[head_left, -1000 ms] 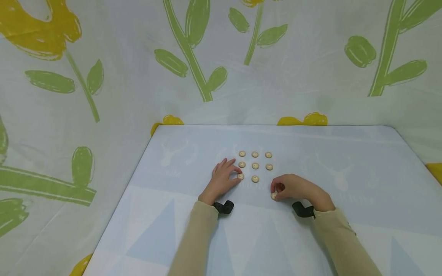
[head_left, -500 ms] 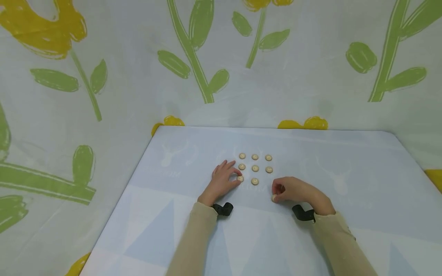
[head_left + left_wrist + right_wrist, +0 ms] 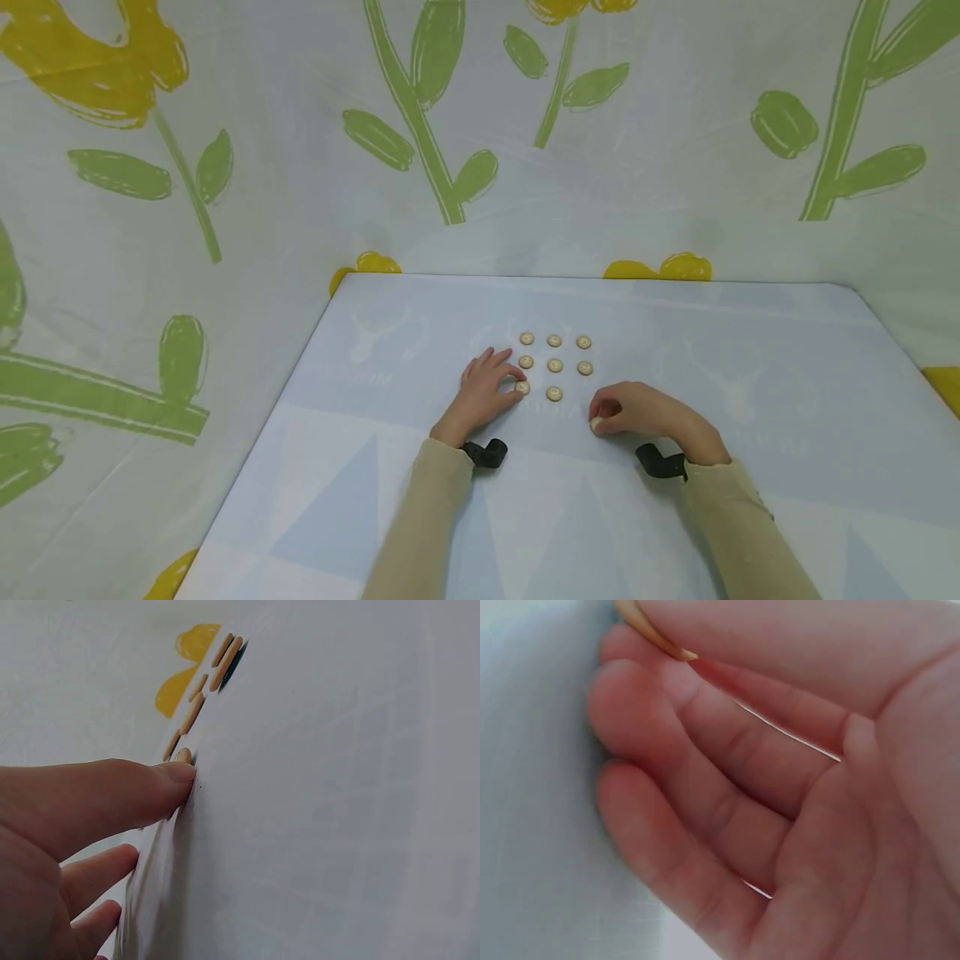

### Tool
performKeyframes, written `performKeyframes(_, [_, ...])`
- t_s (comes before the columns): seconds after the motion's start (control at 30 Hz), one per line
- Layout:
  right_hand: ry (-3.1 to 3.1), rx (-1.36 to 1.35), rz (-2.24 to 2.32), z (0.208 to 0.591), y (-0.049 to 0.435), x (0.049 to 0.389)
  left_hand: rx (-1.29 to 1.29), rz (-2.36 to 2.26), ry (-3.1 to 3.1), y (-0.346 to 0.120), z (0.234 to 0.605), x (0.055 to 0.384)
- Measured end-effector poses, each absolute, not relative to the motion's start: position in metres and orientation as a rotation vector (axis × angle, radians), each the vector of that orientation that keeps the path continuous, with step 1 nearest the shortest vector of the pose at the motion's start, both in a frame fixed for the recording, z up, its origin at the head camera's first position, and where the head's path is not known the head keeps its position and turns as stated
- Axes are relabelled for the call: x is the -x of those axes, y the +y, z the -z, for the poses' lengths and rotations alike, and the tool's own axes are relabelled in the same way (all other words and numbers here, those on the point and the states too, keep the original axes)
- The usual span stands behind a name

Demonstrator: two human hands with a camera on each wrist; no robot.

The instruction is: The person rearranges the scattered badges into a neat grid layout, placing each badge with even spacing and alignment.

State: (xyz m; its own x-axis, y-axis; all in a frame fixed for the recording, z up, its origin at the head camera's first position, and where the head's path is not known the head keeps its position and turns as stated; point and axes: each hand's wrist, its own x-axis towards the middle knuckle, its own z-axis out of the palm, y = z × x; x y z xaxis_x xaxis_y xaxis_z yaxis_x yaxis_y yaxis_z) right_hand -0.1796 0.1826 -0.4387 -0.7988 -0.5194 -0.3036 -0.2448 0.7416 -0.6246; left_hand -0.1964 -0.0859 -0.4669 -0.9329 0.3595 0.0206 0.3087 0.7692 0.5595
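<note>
Pale wooden buttons lie in rows on the table; one at the middle of the front row is this button (image 3: 554, 393). My left hand (image 3: 482, 393) pinches the front-left button (image 3: 522, 387) between thumb and forefinger, its other fingers spread on the cloth. In the left wrist view the thumb covers part of that button (image 3: 184, 755). To the right of the front row, my right hand (image 3: 641, 410) pinches another button (image 3: 595, 425) close to the tabletop. The right wrist view shows this button's edge (image 3: 654, 634) between thumb and fingers, with the remaining fingers curled.
The table (image 3: 360, 517) wears a pale blue and white patterned cover. Behind it and on the left hangs a white fabric (image 3: 277, 167) printed with flowers. A black wrist mount (image 3: 487, 453) sits on the left wrist and another black mount (image 3: 660, 461) on the right.
The head view has tilted slightly. Both hands stay almost in place, and the button in my right hand shows a little more of its face than half a second ago.
</note>
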Motion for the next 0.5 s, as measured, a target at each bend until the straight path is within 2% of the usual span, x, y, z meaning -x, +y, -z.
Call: performKeyframes(0.5, [2.499, 0.462, 0.856, 0.4350, 0.1853, 0.1804, -0.567, -0.851, 2.892, -0.0850, 0.4678, 0.1986])
